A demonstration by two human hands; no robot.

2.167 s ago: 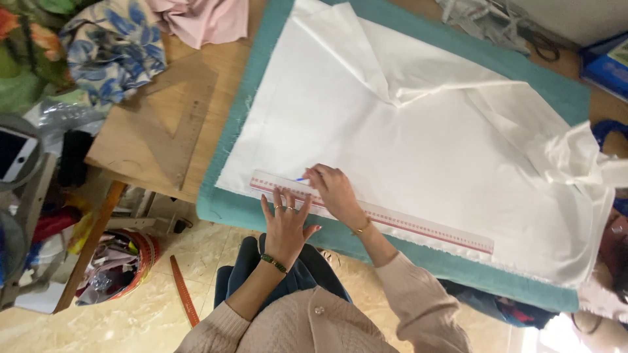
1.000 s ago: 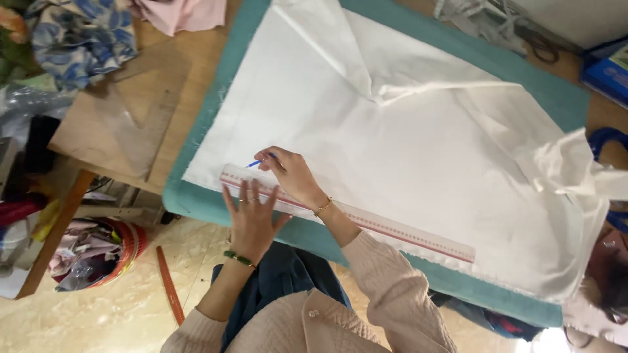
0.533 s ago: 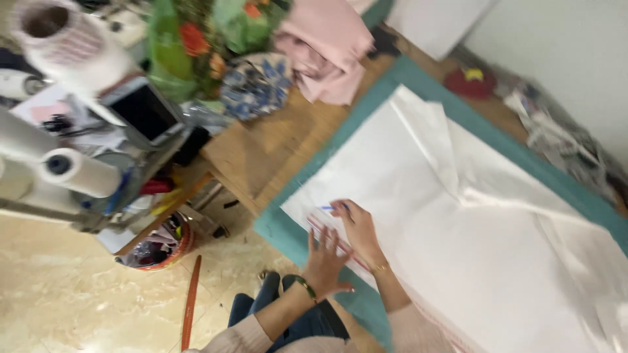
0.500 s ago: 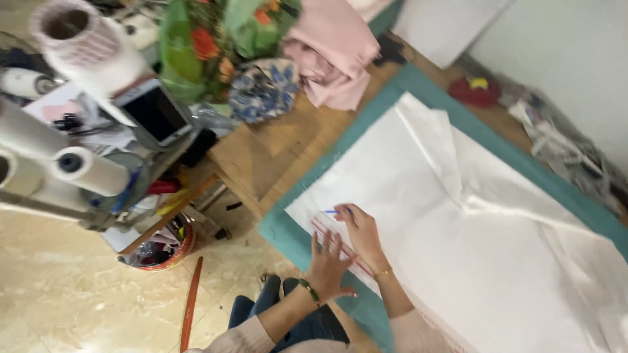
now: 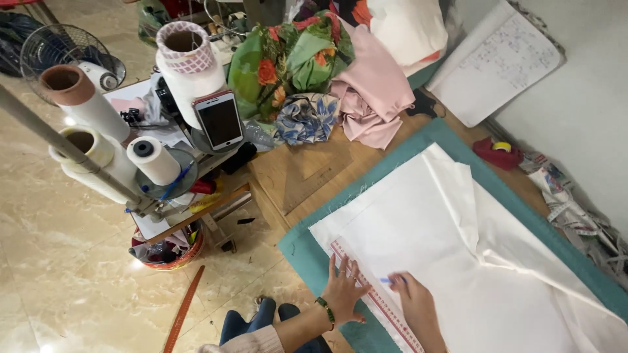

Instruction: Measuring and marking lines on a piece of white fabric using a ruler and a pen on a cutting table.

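White fabric (image 5: 471,261) lies spread over a teal mat (image 5: 301,248) on a wooden table. A long clear ruler with red marks (image 5: 366,287) lies along the fabric's near edge. My left hand (image 5: 343,287) presses flat on the ruler, fingers spread, with a green bracelet at the wrist. My right hand (image 5: 412,304) holds a small blue marking tool (image 5: 387,281) against the fabric right beside the ruler.
Crumpled floral and pink cloths (image 5: 327,78) pile up at the table's far end. A phone (image 5: 219,121) leans by large thread cones (image 5: 154,160) on a stand to the left. An open notebook (image 5: 497,62) lies by the wall. A red basket (image 5: 167,252) and wooden stick (image 5: 183,317) sit on the floor.
The view has swung left and up, bringing in the thread stand and cloth pile. My hands stay on the ruler and fabric; the right hand has slid along the ruler's edge.
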